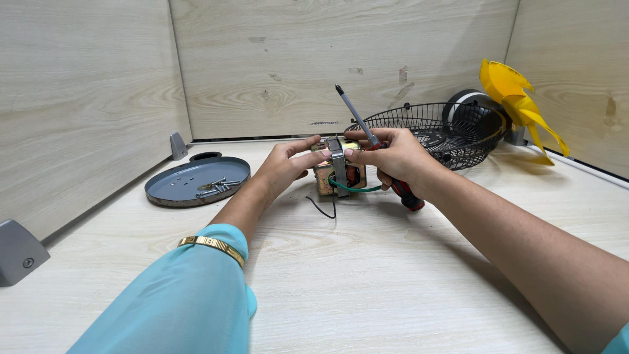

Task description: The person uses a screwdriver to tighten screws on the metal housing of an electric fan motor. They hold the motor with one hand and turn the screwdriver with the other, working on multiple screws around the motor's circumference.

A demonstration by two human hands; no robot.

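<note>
- Closest to the camera is the left forearm in a light blue sleeve (187,298), with a gold bangle (211,246) at the cuff, stretched out over the near part of the bench (367,282).
- Left hand (283,167) is partly curled, fingertips pressed against the left side of a small motor block (337,172) sitting around the middle of the bench. Fingers are close together, thumb reaching toward the top of the block.
- Right hand (396,157) comes in from the right edge, bare forearm angled across the bench. It's wrapped around a screwdriver (373,141) with a red and black handle, while its fingertips also touch the top right of the motor block. Screwdriver shaft sticks up and back, tip pointing at the rear wall, handle end poking out below the palm.
- Motor block stands on the bench between both hands, with a grey metal bracket over the front, a green wire (354,189) looping out on the right and a thin black wire (323,208) trailing toward the near edge.
- Toward the left edge there's a round grey metal plate (177,190) lying flat, with a few screws (217,187) on it.
- Back right corner: a black wire fan guard (432,131) and a yellow fan blade (517,105) leaning there.
</note>
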